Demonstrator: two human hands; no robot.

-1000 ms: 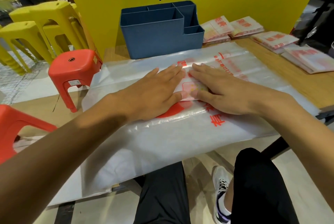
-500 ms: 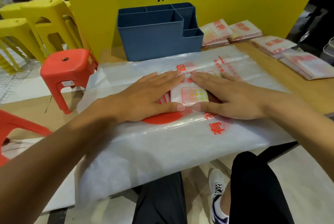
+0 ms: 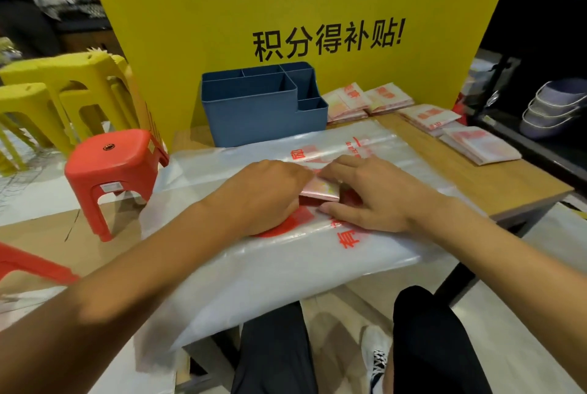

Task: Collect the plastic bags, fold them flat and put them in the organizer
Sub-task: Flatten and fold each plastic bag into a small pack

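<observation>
A small folded plastic bag (image 3: 319, 190), white with red print, sits tilted up off the stack of large flat plastic bags (image 3: 286, 266) that covers the table's front. My left hand (image 3: 266, 196) has its fingers curled round the folded bag's left side. My right hand (image 3: 371, 193) holds its right side, with the fingers over the far edge and the thumb at the near edge. The blue organizer (image 3: 254, 114), with several compartments, stands behind the stack against the yellow board. I see nothing inside it.
Several piles of folded bags lie on the wooden table (image 3: 508, 184) at the back right: folded bags (image 3: 346, 101), folded bags (image 3: 389, 98) and folded bags (image 3: 479, 144). A red stool (image 3: 111, 165) and yellow stools (image 3: 63, 92) stand left. Bowls (image 3: 552, 107) sit on a shelf at right.
Both hands went from pressing flat on the folded bag to gripping its sides. Its near edge has come up off the stack. The camera tilted upward.
</observation>
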